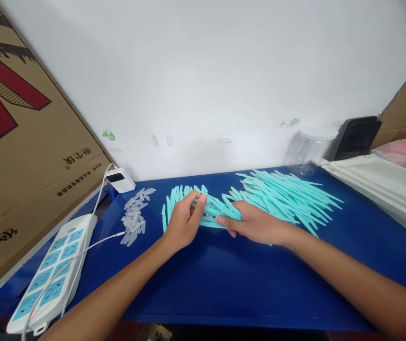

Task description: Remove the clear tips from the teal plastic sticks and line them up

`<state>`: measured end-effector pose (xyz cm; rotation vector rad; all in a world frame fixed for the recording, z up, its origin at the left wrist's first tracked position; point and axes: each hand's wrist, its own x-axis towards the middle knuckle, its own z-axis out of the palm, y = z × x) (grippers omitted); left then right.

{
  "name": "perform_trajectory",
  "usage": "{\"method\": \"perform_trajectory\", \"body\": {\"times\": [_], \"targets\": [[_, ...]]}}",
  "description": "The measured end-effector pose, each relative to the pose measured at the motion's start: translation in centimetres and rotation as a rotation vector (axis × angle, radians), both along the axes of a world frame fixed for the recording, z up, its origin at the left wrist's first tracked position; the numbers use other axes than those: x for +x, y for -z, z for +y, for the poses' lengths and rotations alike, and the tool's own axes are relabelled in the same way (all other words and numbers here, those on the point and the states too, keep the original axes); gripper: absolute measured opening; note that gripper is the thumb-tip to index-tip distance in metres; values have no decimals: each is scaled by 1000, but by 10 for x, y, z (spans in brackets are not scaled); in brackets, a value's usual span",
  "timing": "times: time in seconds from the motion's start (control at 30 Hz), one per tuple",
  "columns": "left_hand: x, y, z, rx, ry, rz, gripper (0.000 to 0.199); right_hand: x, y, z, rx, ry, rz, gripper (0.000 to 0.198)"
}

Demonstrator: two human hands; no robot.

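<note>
My right hand (250, 222) is wrapped round a loose bundle of thin turquoise plastic sticks (220, 208), thumb on top, the sticks pointing left. At the bundle's left end, my left hand (184, 218) is closed, with thumb and forefinger pinched at the tip of one stick. Behind the left hand lies a small pile of similar turquoise sticks (176, 194), partly hidden by it. A larger heap of them (281, 196) spreads over the blue table beyond my right hand. Small pale lavender plastic pieces (134, 215) lie in a strip left of my left hand.
A white power strip (55, 270) with cables lies along the table's left side, near a small white device (121, 180). A large cardboard box (28, 142) stands at left. At the back right are a clear jar (307, 151), a black object (355, 137) and stacked white sheets (383, 184).
</note>
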<state>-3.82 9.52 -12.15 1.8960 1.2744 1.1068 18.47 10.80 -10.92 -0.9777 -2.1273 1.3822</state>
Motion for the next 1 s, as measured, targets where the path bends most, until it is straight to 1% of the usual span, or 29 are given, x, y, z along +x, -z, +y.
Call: {"method": "perform_trajectory", "body": {"times": [0.1,0.2,0.3,0.37,0.43,0.53,0.63,0.73,0.8,0.87,1.0], "targets": [[-1,4,4,23,-12,33,36,1,2,0,-30,57,-20,53],[-1,6,7,2,-8,-7,35,2,1,0,-89,121,9,50],[-3,5,10,2,-30,-30,34,3,-1,2,-121,173,16,53],[-6,3,12,15,-64,-38,34,4,-2,4,-117,224,-8,55],[-10,1,15,42,-112,-41,34,6,-2,6,-89,287,-19,57],[-13,1,18,79,-162,-59,35,6,2,8,-1,376,13,58],[-9,3,17,40,-166,-105,37,-1,10,8,129,459,80,55],[-1,6,15,-16,-179,-146,39,-11,16,6,260,511,119,48],[4,9,12,-55,-167,-175,40,-16,18,3,285,559,135,44],[8,11,9,-87,-145,-194,40,-20,18,0,277,612,142,41],[13,16,3,-90,-152,-200,45,-23,17,-6,289,693,165,40]]}}
